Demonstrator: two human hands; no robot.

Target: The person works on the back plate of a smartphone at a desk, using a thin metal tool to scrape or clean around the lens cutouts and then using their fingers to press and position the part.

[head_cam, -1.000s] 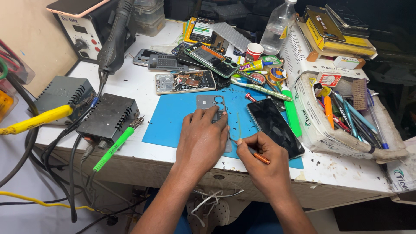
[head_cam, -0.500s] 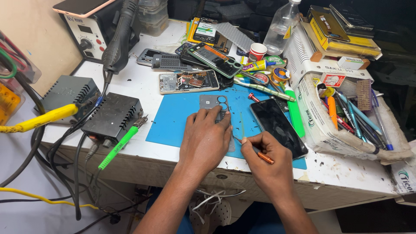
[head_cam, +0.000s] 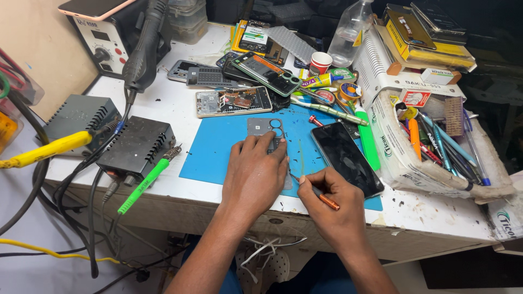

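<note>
My left hand (head_cam: 255, 175) lies flat on a grey phone back cover (head_cam: 263, 128) with round camera holes, pressing it onto the blue work mat (head_cam: 215, 149). My right hand (head_cam: 333, 204) grips a thin orange-handled tool (head_cam: 321, 196), its metal tip pointing left at the cover's edge under my left fingers. A black phone (head_cam: 344, 157) with a dark screen lies on the mat just right of both hands.
Opened phones (head_cam: 234, 101) and phone parts crowd the back of the white bench. A green-handled soldering iron (head_cam: 144, 183) rests by two black boxes (head_cam: 139, 146) at left. A white tray of pens and tools (head_cam: 436, 147) sits at right. Cables hang off the left edge.
My hands have stayed on the cover and the tool with only small shifts. The camera has moved slightly.
</note>
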